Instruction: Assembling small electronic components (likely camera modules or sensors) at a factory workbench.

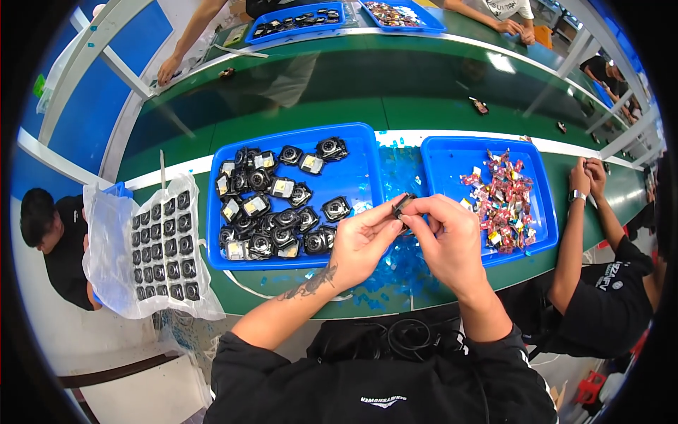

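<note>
My left hand [361, 244] and my right hand [448, 244] meet in front of me, between two blue trays. Together their fingertips pinch a small black watch case [405, 203]; fingers cover much of it. To the left, a blue tray [364, 173] holds a heap of black watch cases [272, 226], some showing round backs and others pale inner parts. On the right, a smaller blue tray [443, 159] carries a pile of small red and pink electronic parts [501, 201]. Scraps of blue film [395, 272] lie on the green table under my hands.
A white moulded tray [167, 247] with rows of black cases sits in plastic wrap at far left, beside a seated person [60, 247]. A co-worker [600, 297] works close on my right. Beyond runs a green belt [332, 92] with scattered small parts.
</note>
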Demonstrator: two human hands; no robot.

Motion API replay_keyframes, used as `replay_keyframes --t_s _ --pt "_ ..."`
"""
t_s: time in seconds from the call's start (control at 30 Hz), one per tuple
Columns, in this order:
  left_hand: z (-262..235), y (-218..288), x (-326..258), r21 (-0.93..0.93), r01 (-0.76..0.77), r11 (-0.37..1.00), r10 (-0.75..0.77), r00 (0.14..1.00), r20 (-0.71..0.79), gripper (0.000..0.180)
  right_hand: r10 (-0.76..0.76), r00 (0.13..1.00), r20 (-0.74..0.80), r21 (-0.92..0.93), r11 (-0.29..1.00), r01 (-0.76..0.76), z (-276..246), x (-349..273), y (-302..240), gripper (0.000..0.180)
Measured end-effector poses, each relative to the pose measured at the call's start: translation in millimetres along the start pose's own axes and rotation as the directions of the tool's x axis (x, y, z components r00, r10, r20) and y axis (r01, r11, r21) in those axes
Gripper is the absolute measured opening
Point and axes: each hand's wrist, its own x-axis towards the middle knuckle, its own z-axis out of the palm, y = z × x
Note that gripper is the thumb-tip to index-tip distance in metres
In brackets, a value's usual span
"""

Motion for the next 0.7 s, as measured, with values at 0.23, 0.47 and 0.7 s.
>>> replay_keyframes --t_s 0.23,0.47,0.7 --pt "-2 -2 -1 0.045 -0.018 0.999 0.017 0.999 0.031 0.042 0.008 1.0 0.019 -0.018 1.0 -0.007 -2 0 0 0.009" --pt "0 0 -3 0.087 0.054 0.995 -0.056 0.998 0.026 0.042 0.076 0.997 0.024 -0.069 0.995 -0.074 -9 0 -1 0.02" --pt "-3 -2 -4 0.061 0.092 0.994 -0.096 0.993 0.067 0.042 0.073 0.996 0.055 -0.103 0.992 -0.067 -15 0 10 0.03"
